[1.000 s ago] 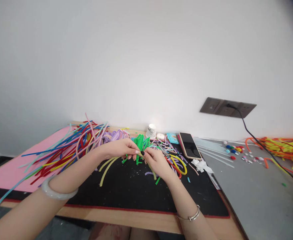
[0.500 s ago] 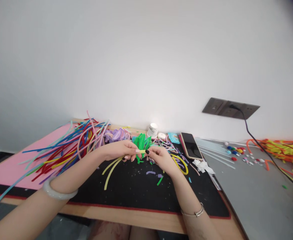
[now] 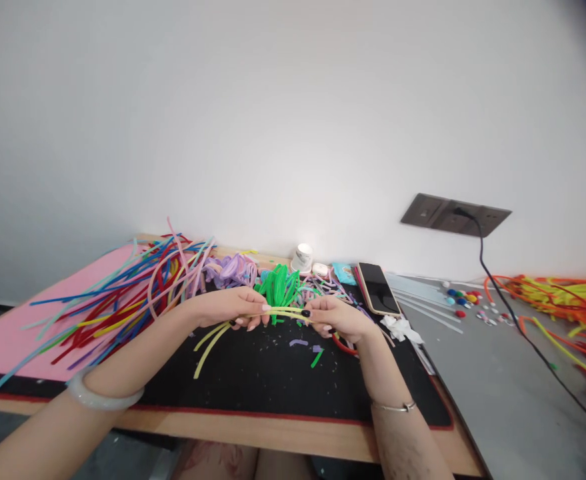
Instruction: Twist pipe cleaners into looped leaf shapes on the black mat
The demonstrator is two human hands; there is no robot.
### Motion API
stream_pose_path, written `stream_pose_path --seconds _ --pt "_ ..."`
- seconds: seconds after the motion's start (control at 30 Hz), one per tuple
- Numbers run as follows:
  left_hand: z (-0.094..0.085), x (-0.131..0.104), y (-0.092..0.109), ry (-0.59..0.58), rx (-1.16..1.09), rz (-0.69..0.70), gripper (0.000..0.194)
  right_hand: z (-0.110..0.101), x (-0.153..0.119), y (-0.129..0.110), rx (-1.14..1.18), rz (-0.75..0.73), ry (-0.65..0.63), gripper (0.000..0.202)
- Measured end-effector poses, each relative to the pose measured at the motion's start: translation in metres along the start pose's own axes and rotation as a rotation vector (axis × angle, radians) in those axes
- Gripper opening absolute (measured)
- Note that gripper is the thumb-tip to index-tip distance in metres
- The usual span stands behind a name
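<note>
My left hand (image 3: 240, 309) pinches pale yellow pipe cleaners (image 3: 287, 311), whose tails hang out to the lower left over the black mat. At their other end the fingers of my right hand (image 3: 340, 317) are closed on the same strands, held stretched level between both hands. Right behind them stands a bundle of green pipe cleaners (image 3: 279, 283). Beneath my right hand a red curved thing (image 3: 343, 345) shows in part; its kind is hidden. Small purple and green cut pieces lie on the mat (image 3: 273, 387) below.
A heap of many-coloured pipe cleaners (image 3: 123, 300) lies on pink sheeting (image 3: 3, 340) at left. Behind are purple coils (image 3: 233, 268) and a paper cup (image 3: 303, 256). To the right are a phone (image 3: 379, 288), crumpled tissue (image 3: 401, 329), pompoms (image 3: 460, 297) and a power cord (image 3: 517, 327).
My right hand has moved right, apart from my left, so a longer stretch of yellow strands shows between them. The yellow loop by my right wrist is out of sight; a red curve shows there.
</note>
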State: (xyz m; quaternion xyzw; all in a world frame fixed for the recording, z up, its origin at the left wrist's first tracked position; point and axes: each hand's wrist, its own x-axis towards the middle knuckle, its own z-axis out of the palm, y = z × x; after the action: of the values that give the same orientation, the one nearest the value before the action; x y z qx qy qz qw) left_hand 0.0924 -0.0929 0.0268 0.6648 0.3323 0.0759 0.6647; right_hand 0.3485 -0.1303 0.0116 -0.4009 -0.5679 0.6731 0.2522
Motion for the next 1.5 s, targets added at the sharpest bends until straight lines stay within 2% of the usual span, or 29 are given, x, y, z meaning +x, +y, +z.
stream_pose_path --seconds 0.1,0.2,0.5,0.7,0.93,1.3,1.5 --pt "-0.003 -0.002 -0.005 -0.002 0.003 -0.024 0.040 -0.004 -0.004 0.001 -0.024 0.033 -0.033 0.026" --pt "-0.007 -0.005 -0.010 0.013 0.012 -0.023 0.041 -0.010 -0.006 0.004 -0.059 0.030 -0.014 0.029" --pt "-0.008 -0.011 -0.015 0.093 -0.037 -0.004 0.040 -0.016 -0.003 0.009 -0.106 -0.016 0.257 0.025" --pt "-0.010 -0.012 -0.021 0.117 -0.056 -0.013 0.039 -0.016 0.001 0.009 -0.036 -0.073 0.408 0.022" --pt "-0.011 -0.013 -0.022 0.121 -0.084 0.002 0.035 -0.018 0.002 0.010 0.071 -0.146 0.442 0.027" --pt "-0.013 -0.016 -0.023 0.134 -0.075 0.007 0.036 -0.021 0.002 0.012 0.131 -0.120 0.468 0.027" --pt "-0.013 -0.017 -0.023 0.138 -0.079 0.012 0.036 -0.022 0.002 0.013 0.218 -0.172 0.487 0.025"
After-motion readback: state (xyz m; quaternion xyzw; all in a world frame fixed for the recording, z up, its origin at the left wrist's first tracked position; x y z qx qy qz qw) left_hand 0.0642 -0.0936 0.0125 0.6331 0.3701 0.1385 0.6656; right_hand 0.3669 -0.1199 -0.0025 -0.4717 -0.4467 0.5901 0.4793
